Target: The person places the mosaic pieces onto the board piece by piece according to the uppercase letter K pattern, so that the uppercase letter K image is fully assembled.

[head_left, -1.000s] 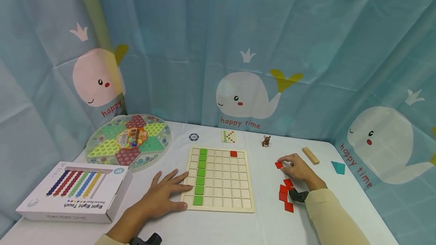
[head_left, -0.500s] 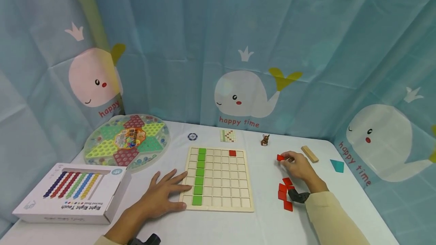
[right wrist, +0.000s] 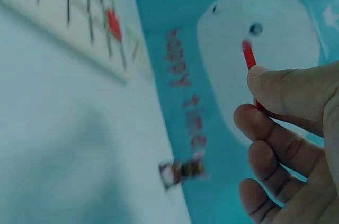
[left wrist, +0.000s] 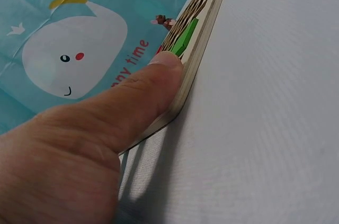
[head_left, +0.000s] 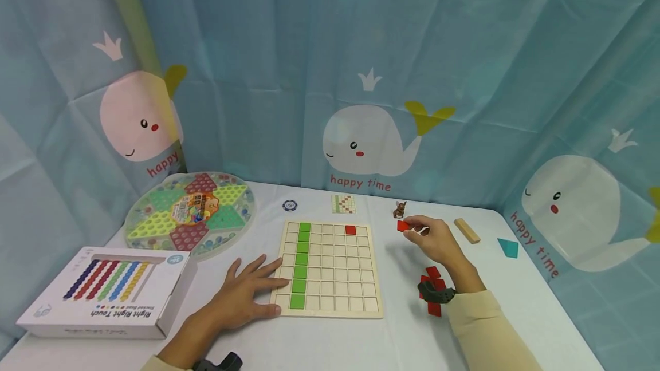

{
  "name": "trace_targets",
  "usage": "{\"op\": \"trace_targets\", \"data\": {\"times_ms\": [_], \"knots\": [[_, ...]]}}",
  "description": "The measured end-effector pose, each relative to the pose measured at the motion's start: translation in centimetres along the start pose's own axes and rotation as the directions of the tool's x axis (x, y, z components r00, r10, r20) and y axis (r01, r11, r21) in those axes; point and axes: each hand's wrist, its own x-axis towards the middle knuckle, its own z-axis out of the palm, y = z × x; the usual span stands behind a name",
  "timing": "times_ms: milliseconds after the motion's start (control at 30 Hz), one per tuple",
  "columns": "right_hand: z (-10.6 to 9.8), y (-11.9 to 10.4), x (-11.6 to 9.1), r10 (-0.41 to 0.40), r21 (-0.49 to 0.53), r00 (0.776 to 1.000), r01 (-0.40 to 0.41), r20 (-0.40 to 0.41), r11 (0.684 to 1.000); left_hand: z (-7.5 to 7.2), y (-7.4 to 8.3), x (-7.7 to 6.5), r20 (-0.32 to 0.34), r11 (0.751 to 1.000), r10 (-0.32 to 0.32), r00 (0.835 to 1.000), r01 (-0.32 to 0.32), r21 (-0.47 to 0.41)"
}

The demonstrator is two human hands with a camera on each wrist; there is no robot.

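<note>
A wooden grid board (head_left: 342,273) lies flat on the table, one column holding several green square tiles (head_left: 301,259). One red tile (head_left: 350,230) sits in its far row, toward the right. My left hand (head_left: 246,291) rests with spread fingers over the board's left edge; in the left wrist view the thumb (left wrist: 143,89) lies at the board's rim. Off the board's far right corner, my right hand (head_left: 432,238) pinches another red tile (right wrist: 249,57) between thumb and index finger. Several loose red tiles (head_left: 434,308) lie below the right wrist, partly hidden by a black wrist strap.
Behind the board are a patterned card (head_left: 344,204), a poker chip (head_left: 290,205) and a small brown animal figurine (head_left: 399,209). A wooden block (head_left: 466,231) and teal piece (head_left: 508,248) lie right. A round marble game board (head_left: 189,210) and white box (head_left: 103,293) stand left.
My right hand has lifted the pinched red tile from near the pile and carried it left and away from me, toward the figurine. The left hand has stayed on the board's edge.
</note>
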Motion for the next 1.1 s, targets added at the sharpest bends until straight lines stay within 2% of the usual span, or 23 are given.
{"op": "trace_targets", "data": {"times_ms": [267,667,933,1100], "knots": [[2.1,-2.9,0.1,-0.030,0.090,0.999,0.031,-0.018,0.995,0.0,0.0,0.1,0.014,1.000,-0.015,1.000,0.015,0.003],[6.0,-4.2,0.5,-0.160,0.146,0.986,0.164,-0.040,0.976,0.1,-0.1,0.2,0.010,1.000,-0.008,1.000,0.008,0.000],[9.0,-4.7,1.2,-0.136,0.169,0.991,0.135,-0.006,0.976,0.1,-0.1,0.1,0.005,1.000,-0.006,1.000,0.006,-0.010],[10.2,-4.9,1.6,-0.080,0.147,0.996,0.072,0.050,0.987,0.0,0.0,0.1,0.003,1.000,-0.008,1.000,0.008,-0.009]]}}
